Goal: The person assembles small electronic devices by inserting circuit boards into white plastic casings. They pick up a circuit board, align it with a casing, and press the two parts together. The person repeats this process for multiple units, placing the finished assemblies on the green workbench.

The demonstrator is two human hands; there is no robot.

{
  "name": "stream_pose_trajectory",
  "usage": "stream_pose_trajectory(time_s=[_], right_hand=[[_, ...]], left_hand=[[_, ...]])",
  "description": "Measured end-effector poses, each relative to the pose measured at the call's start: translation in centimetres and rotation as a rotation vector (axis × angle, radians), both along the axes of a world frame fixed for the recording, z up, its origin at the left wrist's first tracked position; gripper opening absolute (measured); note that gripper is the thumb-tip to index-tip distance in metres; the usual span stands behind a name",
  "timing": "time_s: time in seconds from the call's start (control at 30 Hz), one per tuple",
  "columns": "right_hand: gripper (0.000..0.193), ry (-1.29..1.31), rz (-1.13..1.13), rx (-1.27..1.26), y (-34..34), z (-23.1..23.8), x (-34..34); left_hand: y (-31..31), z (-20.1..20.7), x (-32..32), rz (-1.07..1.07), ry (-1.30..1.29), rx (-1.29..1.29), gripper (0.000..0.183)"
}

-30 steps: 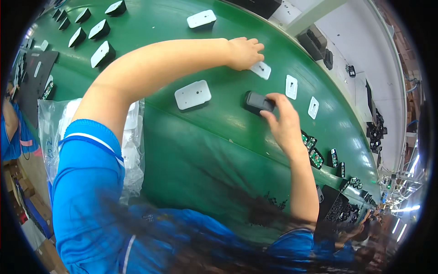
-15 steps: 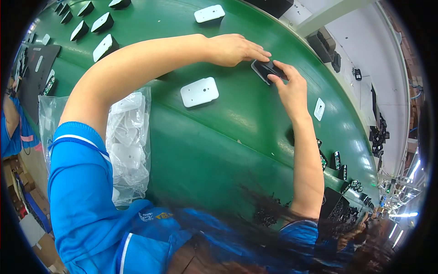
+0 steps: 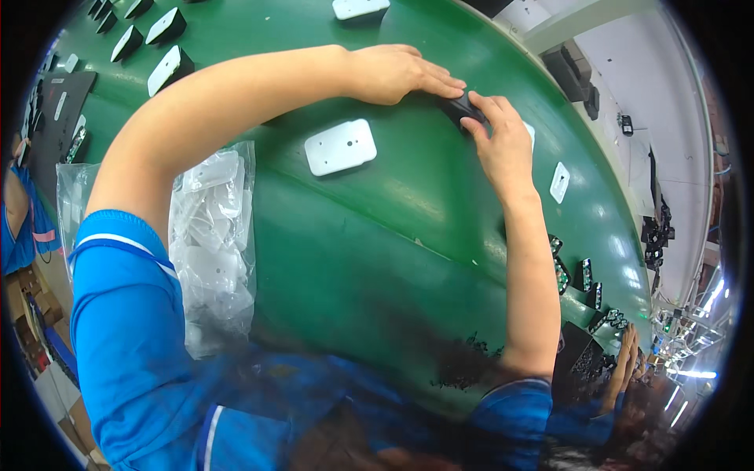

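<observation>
A small black plastic housing (image 3: 458,108) is held between my hands over the far part of the green table. My right hand (image 3: 503,141) pinches its right end between thumb and fingers. From the left, my left hand (image 3: 402,76) reaches across with long, nearly straight fingers, and their tips hold the housing's far end; its thumb is hidden. Nearer me lies a white rounded plate (image 3: 341,147) with small holes, flat side up. By my left upper arm a clear plastic bag (image 3: 216,251) holds several white plates.
Several black housings with white faces (image 3: 166,69) stand at the far left, and another (image 3: 361,9) at the far edge. A small white part (image 3: 559,183) lies right of my forearm. Circuit-board pieces (image 3: 586,275) sit at the right; a co-worker's hand (image 3: 626,353) is beyond.
The black housing has turned and its pale edge no longer shows. Both hands stay at it with slight shifts. A white part now shows beside my right hand. The whole view has shifted a little.
</observation>
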State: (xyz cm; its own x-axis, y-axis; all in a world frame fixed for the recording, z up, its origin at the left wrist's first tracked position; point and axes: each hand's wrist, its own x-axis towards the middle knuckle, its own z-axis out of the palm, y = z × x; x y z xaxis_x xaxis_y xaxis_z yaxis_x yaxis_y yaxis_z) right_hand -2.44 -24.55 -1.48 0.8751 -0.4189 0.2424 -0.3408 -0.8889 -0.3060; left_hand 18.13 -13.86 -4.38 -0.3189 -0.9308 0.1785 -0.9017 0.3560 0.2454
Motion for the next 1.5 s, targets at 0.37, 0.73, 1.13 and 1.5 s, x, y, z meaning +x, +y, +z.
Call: stream_pose_trajectory(time_s=[0.37,0.73,1.13,1.5], right_hand=[[0.03,0.076,-0.133,0.796,-5.0,1.3,1.4],[0.033,-0.14,-0.034,0.872,-4.6,0.3,1.6],[0.04,-0.097,-0.145,0.427,-5.0,5.6,-4.9],[0.054,0.181,0.007,-0.187,0.5,3.2,-16.3]], left_hand=[[-3.0,3.1,-2.5,0.111,-0.223,0.049,0.044],[-4.4,2.7,-0.7,0.383,0.667,0.399,0.033],[-4.5,4.2,-0.6,0.58,0.711,0.787,0.033],[-6.1,5.8,-2.5,0.675,-0.21,-0.004,0.044]])
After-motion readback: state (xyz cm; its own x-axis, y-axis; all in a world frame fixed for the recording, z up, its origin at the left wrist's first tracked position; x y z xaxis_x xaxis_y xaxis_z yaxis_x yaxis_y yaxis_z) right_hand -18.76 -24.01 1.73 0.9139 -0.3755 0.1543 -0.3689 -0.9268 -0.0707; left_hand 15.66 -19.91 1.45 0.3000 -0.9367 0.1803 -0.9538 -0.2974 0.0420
